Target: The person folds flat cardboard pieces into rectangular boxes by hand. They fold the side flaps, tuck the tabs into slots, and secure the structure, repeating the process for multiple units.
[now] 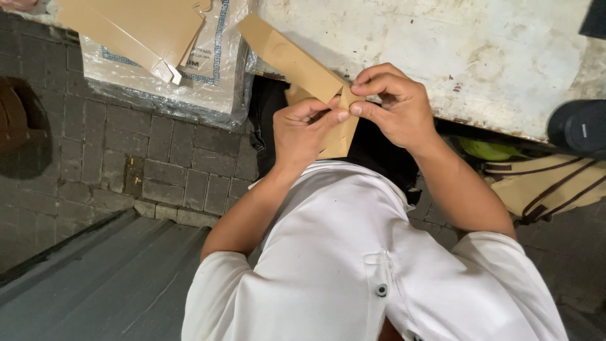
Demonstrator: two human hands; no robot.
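A flat brown cardboard blank is held up in front of my chest, and both hands pinch it. My left hand grips its folded lower part from the left, thumb and forefinger closed on a flap. From the right, my right hand presses its fingertips against the same fold. One long strip of the cardboard sticks out to the upper left, over the edge of a worn white table. My white shirt fills the bottom of the view.
Several flat brown cardboard blanks lie on a plastic-wrapped bundle at the upper left. Grey brick paving is below it, and a grey metal sheet at the lower left. At the right are a black round object and a beige striped bag.
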